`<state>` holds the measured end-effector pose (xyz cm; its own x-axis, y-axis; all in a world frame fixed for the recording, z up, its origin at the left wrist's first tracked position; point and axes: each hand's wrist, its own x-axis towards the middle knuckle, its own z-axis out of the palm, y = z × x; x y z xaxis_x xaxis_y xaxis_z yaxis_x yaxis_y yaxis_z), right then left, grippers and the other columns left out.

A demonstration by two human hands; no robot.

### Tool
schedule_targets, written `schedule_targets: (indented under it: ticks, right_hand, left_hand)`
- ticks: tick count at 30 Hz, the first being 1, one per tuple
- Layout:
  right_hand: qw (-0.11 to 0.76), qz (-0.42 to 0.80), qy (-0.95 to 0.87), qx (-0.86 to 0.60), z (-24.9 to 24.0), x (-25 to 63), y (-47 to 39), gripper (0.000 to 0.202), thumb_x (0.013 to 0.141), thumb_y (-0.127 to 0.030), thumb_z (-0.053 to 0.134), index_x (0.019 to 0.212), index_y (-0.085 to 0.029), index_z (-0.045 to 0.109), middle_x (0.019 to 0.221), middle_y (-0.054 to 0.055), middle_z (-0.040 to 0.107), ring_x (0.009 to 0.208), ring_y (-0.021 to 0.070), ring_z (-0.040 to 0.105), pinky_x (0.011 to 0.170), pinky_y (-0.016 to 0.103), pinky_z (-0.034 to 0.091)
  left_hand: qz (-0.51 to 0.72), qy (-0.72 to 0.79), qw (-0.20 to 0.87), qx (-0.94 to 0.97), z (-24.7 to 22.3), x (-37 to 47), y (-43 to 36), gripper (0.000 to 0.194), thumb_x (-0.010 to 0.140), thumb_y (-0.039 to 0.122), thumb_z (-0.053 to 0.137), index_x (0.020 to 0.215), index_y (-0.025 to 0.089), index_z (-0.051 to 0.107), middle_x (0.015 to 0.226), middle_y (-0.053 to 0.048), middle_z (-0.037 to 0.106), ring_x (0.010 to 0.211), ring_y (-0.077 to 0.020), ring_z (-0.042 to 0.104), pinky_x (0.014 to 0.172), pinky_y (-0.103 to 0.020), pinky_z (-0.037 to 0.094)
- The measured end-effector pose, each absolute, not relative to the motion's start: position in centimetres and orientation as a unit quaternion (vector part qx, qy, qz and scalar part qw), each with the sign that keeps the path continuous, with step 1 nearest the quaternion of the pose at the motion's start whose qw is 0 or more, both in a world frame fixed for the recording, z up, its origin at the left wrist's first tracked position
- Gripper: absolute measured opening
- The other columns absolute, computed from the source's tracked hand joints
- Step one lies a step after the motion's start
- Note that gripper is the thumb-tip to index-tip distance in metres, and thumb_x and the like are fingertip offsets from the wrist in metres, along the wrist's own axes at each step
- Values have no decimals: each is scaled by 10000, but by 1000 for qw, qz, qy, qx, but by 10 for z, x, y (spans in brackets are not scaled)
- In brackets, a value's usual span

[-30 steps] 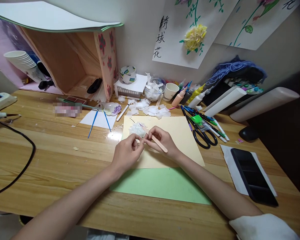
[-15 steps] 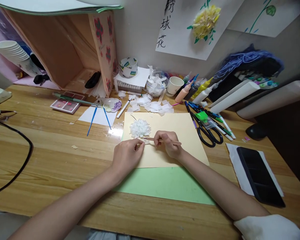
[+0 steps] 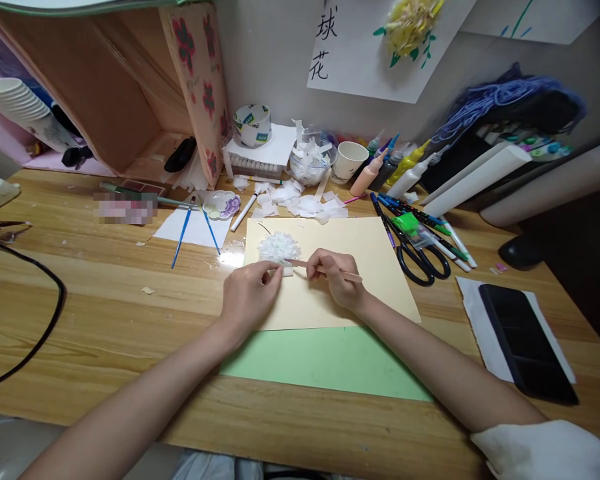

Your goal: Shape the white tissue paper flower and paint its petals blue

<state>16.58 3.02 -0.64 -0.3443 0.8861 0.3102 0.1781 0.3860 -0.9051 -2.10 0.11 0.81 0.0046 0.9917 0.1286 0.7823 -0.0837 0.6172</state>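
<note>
A round, fluffy white paper flower (image 3: 279,247) lies on the upper left of a cream sheet (image 3: 350,240), which overlaps a green sheet (image 3: 330,360). Just below the flower, my left hand (image 3: 251,290) pinches a small white paper piece (image 3: 287,271) between thumb and fingertips. My right hand (image 3: 337,277) is closed around a thin pinkish-brown stick (image 3: 350,276). The stick's pointed tip reaches the lower right edge of the flower, near my left fingertips; whether it touches is too small to tell.
White paper scraps (image 3: 300,202) lie behind the sheets, near a paper cup (image 3: 349,162) and glue bottles (image 3: 367,175). Black scissors (image 3: 417,263) and pens are at the right, beside a black tray (image 3: 527,343). Blue brushes (image 3: 181,238) lie at the left.
The stick's tip has moved up slightly to the flower's lower edge, and more of the white paper piece shows. The whole view has shifted a little.
</note>
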Motion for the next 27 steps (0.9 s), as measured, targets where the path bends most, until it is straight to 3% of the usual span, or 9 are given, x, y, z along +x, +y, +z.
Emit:
schedule_targets:
  ticks: [5,12,21,27]
  right_hand:
    - [472,329,-761,-299,-4,167,27,502,985,-406,255,599,-208,508,552,0,514,512,118,464,546,275,384]
    - [419,274,-822,-271,-4,161,31,410,993,-322,274,665,-205,490,573,0,512,549,117,478,570,264,385]
    - [393,293,-817,-304,-7,159,33,397,990,-330,290,672,-205,494,597,2,512,582,117,498,604,256,395]
    - [359,386,-734,-428,18,140,40,489,979,-416,296,560,-205,436,508,-20,494,495,99,489,578,247,390]
  left_hand:
    - [321,641,189,671,6,-22,6,220,836,311,578,858,181,755,565,9,600,530,-106,508,555,-230,342]
    - [338,635,176,672,3,-21,8,192,823,299,587,830,173,732,541,24,559,513,-101,491,551,-227,341]
    - [369,664,257,598,6,-23,10,168,890,327,451,814,194,519,538,55,489,508,-115,480,545,-231,315]
    - [362,672,254,594,5,-23,11,162,894,299,420,776,202,472,585,42,496,557,-127,481,566,-247,300]
